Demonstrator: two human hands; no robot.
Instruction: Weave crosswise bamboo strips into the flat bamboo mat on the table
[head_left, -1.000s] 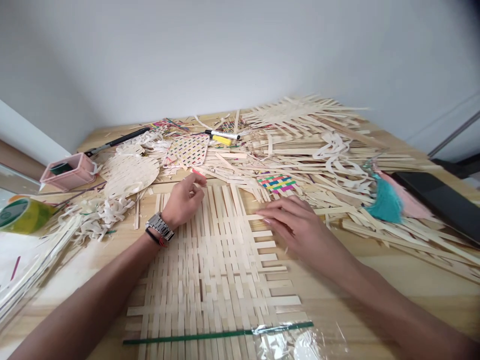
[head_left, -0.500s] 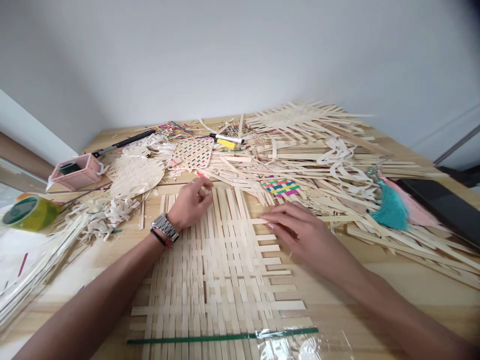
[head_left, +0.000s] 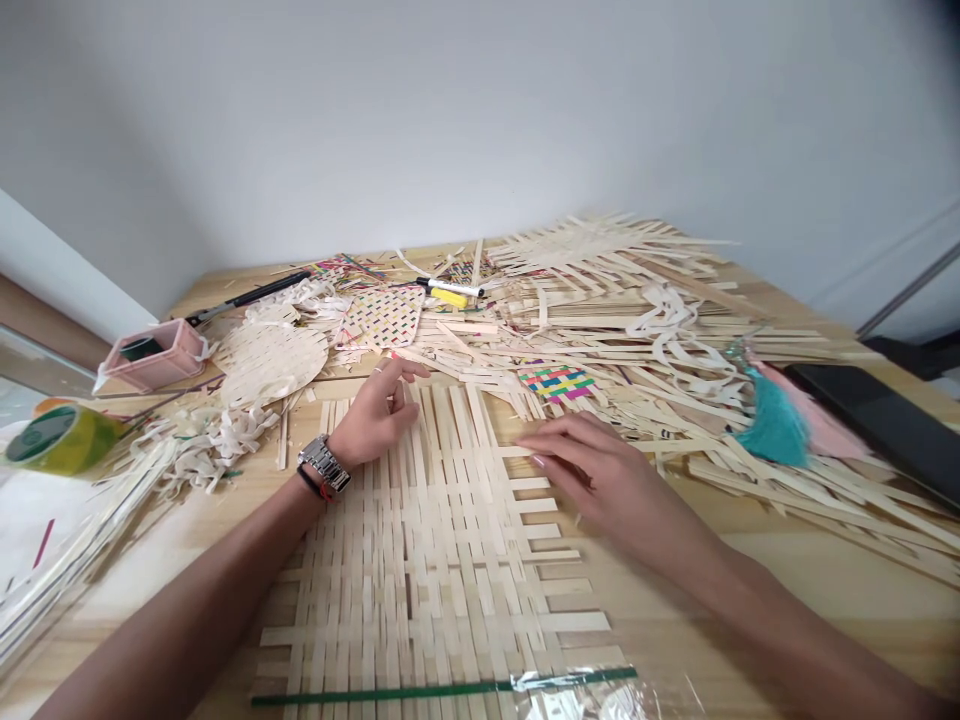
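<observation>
Although nothing is seen gripped, from the head view the left hand [head_left: 373,415] is seen loosely curled on the upper edge of the woven bamboo mat [head_left: 427,540], and the right hand [head_left: 600,475] is spread open beside its right strip ends [head_left: 534,508], on the wooden table [head_left: 675,590].

the left hand [head_left: 373,418] curls loosely, palm down, while the right hand [head_left: 592,472] lies flatter, the left forearm [head_left: 202,570] and right forearm [head_left: 765,610] angling inward from below.

No writing is legible: the green label [head_left: 28,437] on the tape roll [head_left: 82,438] at far left and the marker [head_left: 450,289] at upper middle are showing nothing readable.
</observation>
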